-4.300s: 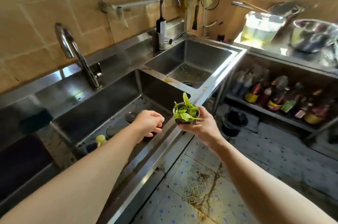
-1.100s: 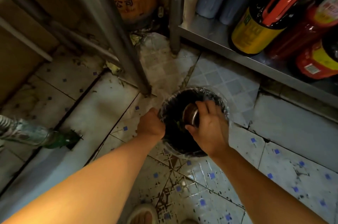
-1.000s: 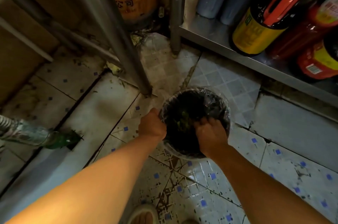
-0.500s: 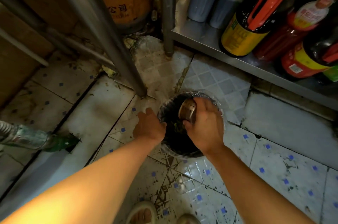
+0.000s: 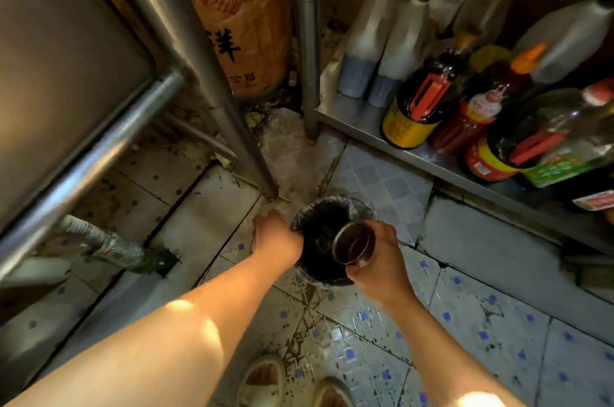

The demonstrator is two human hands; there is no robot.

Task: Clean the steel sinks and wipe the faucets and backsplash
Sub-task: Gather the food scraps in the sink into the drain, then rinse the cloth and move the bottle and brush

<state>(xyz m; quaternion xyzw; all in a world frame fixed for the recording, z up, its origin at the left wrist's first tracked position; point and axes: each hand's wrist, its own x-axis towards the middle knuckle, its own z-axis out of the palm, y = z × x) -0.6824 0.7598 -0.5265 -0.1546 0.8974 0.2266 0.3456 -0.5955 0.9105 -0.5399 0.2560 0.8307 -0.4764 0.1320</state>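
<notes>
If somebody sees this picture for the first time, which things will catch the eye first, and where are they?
First the two bare arms reaching down in the middle: the right hand holds a small metal cup over a black-lined bin on the floor, and the left hand grips the bin's rim. Next, the bright sauce bottles on the steel shelf at upper right. A thick steel leg crosses at upper left.

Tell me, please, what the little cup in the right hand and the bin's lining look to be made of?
The cup looks like bare metal, probably stainless steel: its rim glints. The bin liner seems thin plastic film, glossy and crinkled over the rim.
</notes>
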